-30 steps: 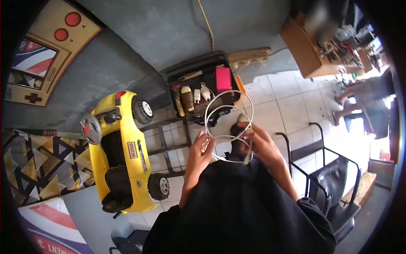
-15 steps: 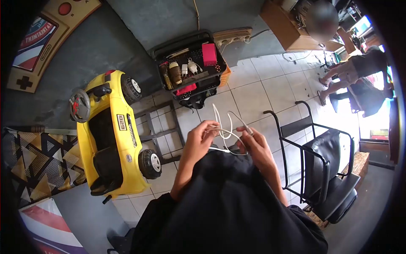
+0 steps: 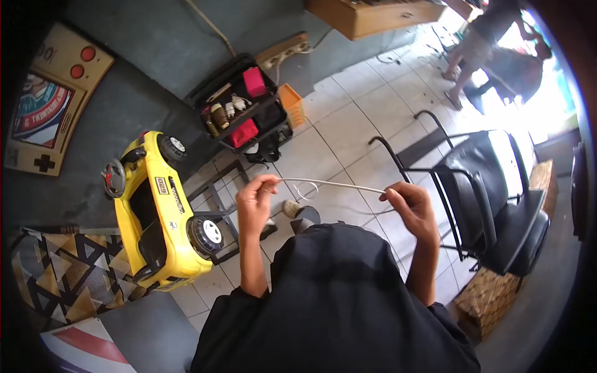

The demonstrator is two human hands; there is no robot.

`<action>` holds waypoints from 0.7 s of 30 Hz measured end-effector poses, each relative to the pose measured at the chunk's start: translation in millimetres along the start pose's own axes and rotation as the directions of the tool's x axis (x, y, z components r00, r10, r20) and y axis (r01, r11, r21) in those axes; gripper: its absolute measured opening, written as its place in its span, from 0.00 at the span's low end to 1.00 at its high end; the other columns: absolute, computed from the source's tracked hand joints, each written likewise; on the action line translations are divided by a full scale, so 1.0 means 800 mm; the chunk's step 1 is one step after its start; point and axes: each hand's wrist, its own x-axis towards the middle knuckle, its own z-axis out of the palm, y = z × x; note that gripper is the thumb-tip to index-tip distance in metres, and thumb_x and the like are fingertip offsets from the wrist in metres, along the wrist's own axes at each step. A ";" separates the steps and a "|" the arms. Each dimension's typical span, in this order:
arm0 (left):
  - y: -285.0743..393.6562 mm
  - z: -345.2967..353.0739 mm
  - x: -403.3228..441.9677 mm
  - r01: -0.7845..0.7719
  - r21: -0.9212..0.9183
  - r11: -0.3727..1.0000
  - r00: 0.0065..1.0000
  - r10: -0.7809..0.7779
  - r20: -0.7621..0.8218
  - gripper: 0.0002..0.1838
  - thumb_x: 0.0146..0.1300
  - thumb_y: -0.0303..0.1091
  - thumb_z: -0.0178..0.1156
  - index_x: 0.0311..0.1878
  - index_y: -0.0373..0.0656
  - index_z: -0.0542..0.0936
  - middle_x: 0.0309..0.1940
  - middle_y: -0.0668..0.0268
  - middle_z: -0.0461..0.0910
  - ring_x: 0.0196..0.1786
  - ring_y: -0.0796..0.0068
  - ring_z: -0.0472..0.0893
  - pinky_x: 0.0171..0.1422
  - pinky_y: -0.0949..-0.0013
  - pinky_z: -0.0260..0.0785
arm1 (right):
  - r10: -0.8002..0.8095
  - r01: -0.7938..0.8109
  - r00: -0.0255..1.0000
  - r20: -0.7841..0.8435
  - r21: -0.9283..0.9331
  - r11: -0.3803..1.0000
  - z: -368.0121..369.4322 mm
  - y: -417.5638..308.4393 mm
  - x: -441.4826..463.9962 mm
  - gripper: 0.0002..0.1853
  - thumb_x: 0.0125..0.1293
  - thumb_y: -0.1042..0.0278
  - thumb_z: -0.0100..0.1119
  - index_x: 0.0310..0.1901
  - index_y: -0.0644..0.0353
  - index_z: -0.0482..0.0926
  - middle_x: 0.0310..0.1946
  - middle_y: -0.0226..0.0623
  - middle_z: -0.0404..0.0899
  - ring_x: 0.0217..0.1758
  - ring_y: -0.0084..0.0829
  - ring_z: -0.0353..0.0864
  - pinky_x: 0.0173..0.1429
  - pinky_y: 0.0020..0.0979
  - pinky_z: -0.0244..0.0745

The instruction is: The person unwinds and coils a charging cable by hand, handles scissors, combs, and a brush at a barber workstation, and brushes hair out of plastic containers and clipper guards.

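A thin white cable (image 3: 339, 183) stretches between my two hands in front of my black clothing. My left hand (image 3: 254, 202) pinches it at one side, fingers closed. At the other side my right hand (image 3: 413, 208) grips it between thumb and fingers. A small loop of the cable hangs below the span near my left hand, and another length curves under the span toward my right hand. The cable's ends cannot be made out.
A yellow toy car (image 3: 165, 217) stands at left beside a dark metal frame (image 3: 217, 199). Ahead is a black trolley (image 3: 239, 112) holding chargers and pink items, with an orange basket (image 3: 291, 105) alongside. A black chair (image 3: 485, 186) stands at right. People (image 3: 485, 50) are at far right.
My hands have moved apart, drawing the bunched cable out into a long span with a smaller loop. The camera view has shifted, and my shoe now shows below.
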 end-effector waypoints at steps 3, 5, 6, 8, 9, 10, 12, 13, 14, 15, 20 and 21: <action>0.013 0.017 -0.043 -0.064 0.050 0.997 0.988 0.070 -0.138 0.09 0.69 0.33 0.54 0.38 0.38 0.79 0.20 0.75 0.70 0.23 0.89 0.65 0.27 0.82 0.56 | -0.031 0.030 0.998 -0.056 -0.020 0.999 -0.059 0.004 -0.067 0.10 0.65 0.69 0.60 0.30 0.67 0.77 0.18 0.22 0.67 0.22 0.13 0.57 0.25 0.20 0.51; 0.024 0.012 -0.085 0.010 0.034 0.999 0.999 -0.011 0.039 0.08 0.65 0.34 0.60 0.41 0.40 0.80 0.16 0.77 0.66 0.22 0.89 0.64 0.26 0.82 0.56 | -0.057 0.070 0.991 -0.124 0.100 0.993 -0.089 0.009 -0.107 0.09 0.64 0.70 0.60 0.29 0.66 0.76 0.17 0.21 0.64 0.21 0.11 0.57 0.24 0.20 0.48; 0.031 0.015 -0.107 0.037 0.047 0.998 0.988 -0.043 0.145 0.10 0.63 0.37 0.63 0.41 0.40 0.80 0.16 0.77 0.66 0.22 0.89 0.64 0.26 0.81 0.56 | -0.039 0.064 0.985 -0.169 0.144 0.988 -0.102 0.014 -0.125 0.10 0.65 0.69 0.58 0.29 0.66 0.76 0.17 0.21 0.64 0.21 0.11 0.56 0.24 0.19 0.48; 0.020 0.013 -0.156 0.082 0.155 0.984 0.941 -0.128 0.313 0.17 0.58 0.42 0.68 0.43 0.39 0.81 0.16 0.77 0.66 0.23 0.88 0.63 0.28 0.80 0.56 | 0.003 0.061 0.976 -0.218 0.286 0.956 -0.124 0.027 -0.160 0.12 0.67 0.67 0.54 0.29 0.66 0.75 0.19 0.22 0.66 0.19 0.11 0.55 0.23 0.18 0.46; 0.038 0.013 -0.179 0.126 0.334 0.934 0.907 -0.245 0.343 0.16 0.59 0.41 0.66 0.42 0.39 0.81 0.16 0.77 0.66 0.24 0.88 0.62 0.29 0.80 0.56 | -0.007 0.082 0.973 -0.229 0.318 0.945 -0.129 0.037 -0.173 0.12 0.68 0.67 0.53 0.29 0.66 0.74 0.19 0.22 0.65 0.17 0.10 0.54 0.22 0.18 0.46; 0.040 0.015 -0.205 0.169 0.342 0.924 0.900 -0.286 0.329 0.14 0.62 0.41 0.63 0.41 0.39 0.80 0.17 0.76 0.67 0.23 0.88 0.63 0.28 0.80 0.56 | 0.005 0.066 0.977 -0.215 0.321 0.945 -0.130 0.038 -0.185 0.12 0.68 0.67 0.52 0.29 0.66 0.74 0.18 0.21 0.64 0.17 0.10 0.54 0.21 0.18 0.46; 0.034 0.019 -0.248 0.205 0.363 0.909 0.890 -0.327 0.317 0.13 0.66 0.41 0.60 0.39 0.39 0.80 0.19 0.76 0.68 0.23 0.87 0.64 0.28 0.80 0.57 | 0.042 0.025 0.980 -0.196 0.329 0.944 -0.125 0.040 -0.204 0.13 0.70 0.65 0.51 0.30 0.66 0.74 0.17 0.19 0.62 0.17 0.10 0.54 0.21 0.18 0.47; 0.032 0.024 -0.270 0.342 0.176 0.923 0.893 -0.377 0.246 0.13 0.69 0.41 0.55 0.40 0.40 0.78 0.20 0.75 0.67 0.22 0.86 0.63 0.27 0.80 0.56 | 0.071 -0.007 0.988 -0.140 0.412 0.911 -0.124 0.051 -0.214 0.12 0.71 0.66 0.50 0.33 0.66 0.74 0.17 0.18 0.61 0.17 0.10 0.55 0.21 0.18 0.47; 0.032 0.032 -0.288 0.448 -0.033 0.894 0.882 -0.435 0.179 0.13 0.72 0.41 0.50 0.40 0.41 0.75 0.21 0.74 0.66 0.21 0.86 0.63 0.26 0.80 0.56 | 0.090 -0.023 0.987 -0.132 0.438 0.899 -0.119 0.053 -0.223 0.12 0.71 0.66 0.50 0.34 0.66 0.75 0.17 0.18 0.61 0.17 0.10 0.54 0.21 0.18 0.47; 0.041 0.043 -0.299 0.441 -0.031 0.897 0.886 -0.430 0.176 0.13 0.72 0.41 0.50 0.40 0.41 0.75 0.21 0.74 0.66 0.21 0.86 0.63 0.26 0.80 0.56 | 0.101 -0.033 0.987 -0.124 0.461 0.887 -0.111 0.051 -0.230 0.12 0.71 0.66 0.49 0.35 0.65 0.75 0.17 0.17 0.61 0.17 0.10 0.54 0.21 0.18 0.47; 0.113 0.138 -0.343 0.409 -0.699 0.586 0.903 -0.371 0.217 0.08 0.73 0.37 0.47 0.49 0.44 0.66 0.27 0.72 0.65 0.25 0.85 0.62 0.27 0.80 0.55 | 0.055 0.062 0.891 -0.450 0.241 0.969 -0.046 0.073 -0.266 0.05 0.70 0.70 0.52 0.41 0.62 0.75 0.17 0.23 0.62 0.19 0.14 0.55 0.23 0.21 0.51; 0.127 0.159 -0.357 0.373 -0.749 0.547 0.919 -0.328 0.218 0.09 0.72 0.34 0.48 0.51 0.45 0.65 0.29 0.70 0.68 0.28 0.83 0.66 0.30 0.79 0.60 | -0.071 0.063 0.890 -0.450 -0.034 0.997 -0.039 0.069 -0.279 0.05 0.69 0.71 0.52 0.41 0.61 0.74 0.16 0.33 0.66 0.17 0.24 0.64 0.22 0.27 0.58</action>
